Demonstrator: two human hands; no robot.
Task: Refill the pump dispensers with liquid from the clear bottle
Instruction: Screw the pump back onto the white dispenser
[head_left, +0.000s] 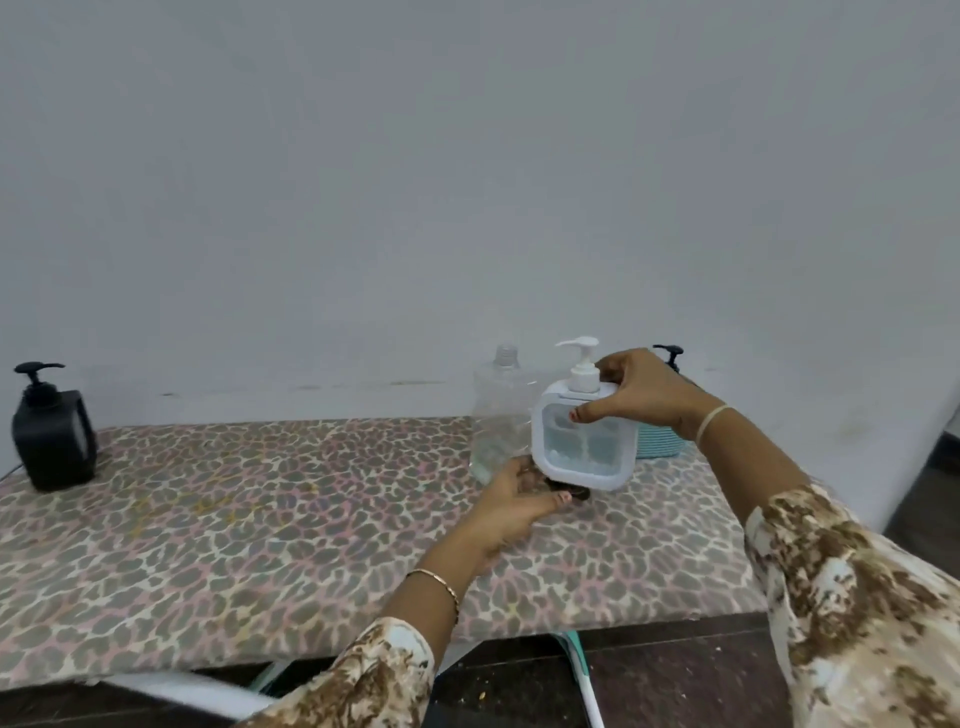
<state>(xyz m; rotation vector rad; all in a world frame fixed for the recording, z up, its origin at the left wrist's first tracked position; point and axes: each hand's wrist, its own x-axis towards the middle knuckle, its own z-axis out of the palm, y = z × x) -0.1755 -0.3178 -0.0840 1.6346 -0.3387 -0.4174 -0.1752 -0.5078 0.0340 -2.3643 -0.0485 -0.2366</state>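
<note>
Head view: the right hand is gripping the white pump dispenser at its top, holding it tilted just above the counter. The left hand is sitting under its base, fingers curled by a small dark thing; whether they are grasping it, cannot tell. The clear bottle is standing upright, uncapped, just behind-left of the dispenser; no label is readable.

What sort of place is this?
Probably a plain room in a home, though I can't be sure: a leopard-print cloth spread along a bare wall, a black pump dispenser and a white pump dispenser.
</note>
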